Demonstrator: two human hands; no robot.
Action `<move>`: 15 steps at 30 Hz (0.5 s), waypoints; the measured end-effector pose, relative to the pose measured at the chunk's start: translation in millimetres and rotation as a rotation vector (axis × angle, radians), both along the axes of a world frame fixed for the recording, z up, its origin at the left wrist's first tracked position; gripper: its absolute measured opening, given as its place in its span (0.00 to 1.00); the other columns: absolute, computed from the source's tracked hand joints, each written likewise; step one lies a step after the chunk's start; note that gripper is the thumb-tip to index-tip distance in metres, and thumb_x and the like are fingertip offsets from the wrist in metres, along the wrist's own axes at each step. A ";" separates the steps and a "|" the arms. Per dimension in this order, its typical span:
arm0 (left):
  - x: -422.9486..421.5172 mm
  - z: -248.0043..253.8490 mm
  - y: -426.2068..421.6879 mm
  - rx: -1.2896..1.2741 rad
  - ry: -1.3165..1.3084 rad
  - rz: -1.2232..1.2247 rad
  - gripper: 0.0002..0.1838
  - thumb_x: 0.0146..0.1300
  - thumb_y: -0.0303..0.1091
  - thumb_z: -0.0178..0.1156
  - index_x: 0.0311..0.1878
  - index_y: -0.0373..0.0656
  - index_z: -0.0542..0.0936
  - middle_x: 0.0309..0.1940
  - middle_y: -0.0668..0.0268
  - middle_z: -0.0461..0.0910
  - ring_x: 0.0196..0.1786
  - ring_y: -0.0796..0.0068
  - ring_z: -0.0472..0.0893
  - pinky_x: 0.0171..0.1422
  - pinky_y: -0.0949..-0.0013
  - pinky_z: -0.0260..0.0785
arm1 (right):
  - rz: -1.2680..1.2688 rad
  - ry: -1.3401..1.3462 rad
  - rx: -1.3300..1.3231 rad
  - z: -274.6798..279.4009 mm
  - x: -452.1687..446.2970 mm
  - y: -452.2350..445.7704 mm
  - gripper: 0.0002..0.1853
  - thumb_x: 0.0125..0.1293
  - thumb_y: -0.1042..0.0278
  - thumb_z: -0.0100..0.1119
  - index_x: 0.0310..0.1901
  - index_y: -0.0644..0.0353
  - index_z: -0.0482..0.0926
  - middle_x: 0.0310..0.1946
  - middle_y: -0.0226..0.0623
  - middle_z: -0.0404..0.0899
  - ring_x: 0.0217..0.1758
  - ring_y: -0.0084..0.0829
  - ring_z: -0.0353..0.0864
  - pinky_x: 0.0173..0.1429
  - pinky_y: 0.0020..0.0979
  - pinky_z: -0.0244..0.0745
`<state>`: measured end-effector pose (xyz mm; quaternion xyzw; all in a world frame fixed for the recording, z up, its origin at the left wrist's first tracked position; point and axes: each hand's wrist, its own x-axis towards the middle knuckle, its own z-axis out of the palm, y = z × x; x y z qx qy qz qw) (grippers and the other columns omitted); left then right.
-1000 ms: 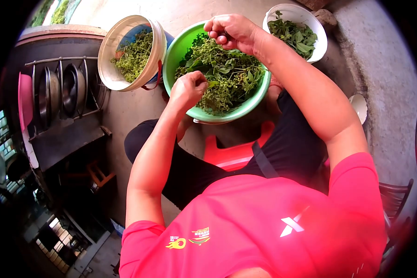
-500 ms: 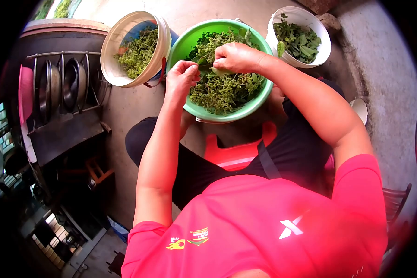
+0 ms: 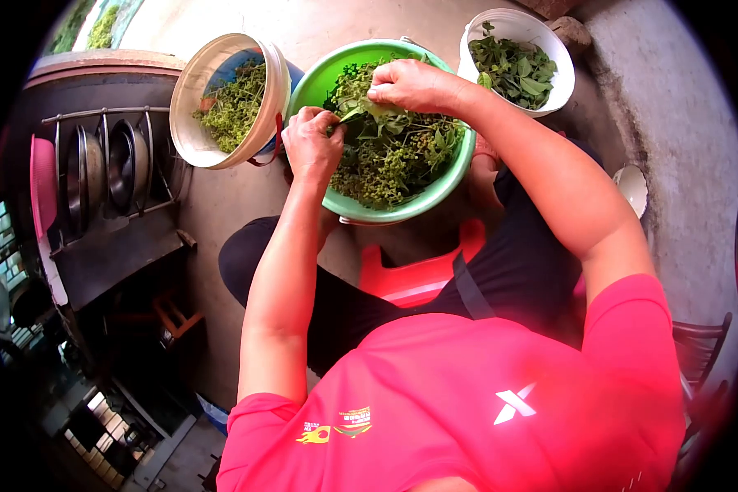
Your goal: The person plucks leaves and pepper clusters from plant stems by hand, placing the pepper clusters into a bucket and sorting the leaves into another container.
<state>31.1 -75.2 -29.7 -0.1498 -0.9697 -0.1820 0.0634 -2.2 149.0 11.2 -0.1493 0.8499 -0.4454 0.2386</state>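
Between my knees stands a green bucket (image 3: 447, 193) heaped with green berry clusters (image 3: 385, 168) on thin stems, some leaves among them. My left hand (image 3: 314, 139) is closed at the bucket's left rim, fingers pinching a leafy sprig (image 3: 353, 111) that points toward the middle. Over the far part of the heap, my right hand (image 3: 410, 84) is closed too, its fingertips pinched together on pale green leaves at the sprig's other side. Just what lies inside the right fingertips is partly hidden.
At the left, a whitish bucket (image 3: 185, 131) holds more berry clusters. A white bucket (image 3: 465, 61) of loose leaves stands at the right. Pans (image 3: 123, 160) stand in a rack on the left. A red stool (image 3: 377, 275) is under me, and a pale bowl (image 3: 631, 187) lies by the wall.
My left hand has turned, its back now more upward, and sits slightly lower. My right hand has shifted a little up and left. The whole view has moved slightly.
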 end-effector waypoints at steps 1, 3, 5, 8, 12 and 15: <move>1.9 10.4 -0.9 0.051 -0.031 -0.006 0.07 0.47 0.35 0.68 0.30 0.46 0.83 0.34 0.66 0.79 0.43 0.63 0.77 0.49 0.59 0.66 | -0.057 0.014 -0.028 3.1 -1.2 2.4 0.17 0.62 0.54 0.53 0.35 0.62 0.81 0.29 0.44 0.81 0.35 0.36 0.80 0.43 0.36 0.73; 7.8 28.0 -5.2 0.118 -0.138 -0.001 0.07 0.50 0.34 0.67 0.31 0.43 0.82 0.31 0.63 0.79 0.37 0.60 0.79 0.43 0.60 0.70 | -0.073 0.024 -0.043 -2.7 -11.7 7.2 0.18 0.59 0.54 0.53 0.35 0.63 0.81 0.29 0.43 0.81 0.33 0.34 0.80 0.41 0.35 0.73; 15.3 43.3 -7.0 0.256 -0.335 0.052 0.09 0.54 0.32 0.65 0.35 0.39 0.79 0.28 0.62 0.78 0.31 0.66 0.79 0.38 0.67 0.71 | -0.121 -0.063 -0.075 2.7 -14.1 9.4 0.17 0.56 0.55 0.53 0.34 0.63 0.80 0.25 0.40 0.79 0.28 0.31 0.77 0.35 0.34 0.73; 25.3 61.4 -7.0 0.390 -0.488 0.124 0.09 0.57 0.31 0.64 0.36 0.37 0.77 0.26 0.65 0.77 0.29 0.77 0.77 0.36 0.73 0.70 | -0.210 -0.358 -0.276 16.8 -8.2 11.1 0.11 0.63 0.59 0.52 0.30 0.56 0.75 0.26 0.27 0.77 0.19 0.15 0.65 0.19 0.20 0.59; 29.5 62.7 -14.6 0.778 -0.654 0.216 0.07 0.61 0.29 0.61 0.37 0.36 0.76 0.27 0.72 0.76 0.31 0.87 0.73 0.36 0.78 0.70 | -0.261 -0.425 -0.487 19.1 0.7 9.6 0.09 0.64 0.61 0.52 0.32 0.56 0.75 0.29 0.28 0.79 0.20 0.12 0.67 0.18 0.16 0.59; 37.9 74.4 -18.6 0.967 -0.668 0.187 0.06 0.62 0.30 0.61 0.38 0.38 0.75 0.30 0.72 0.76 0.33 0.85 0.75 0.38 0.78 0.71 | -0.267 -0.508 -0.679 22.8 5.1 9.0 0.07 0.62 0.66 0.52 0.37 0.58 0.75 0.30 0.29 0.79 0.20 0.11 0.68 0.16 0.13 0.57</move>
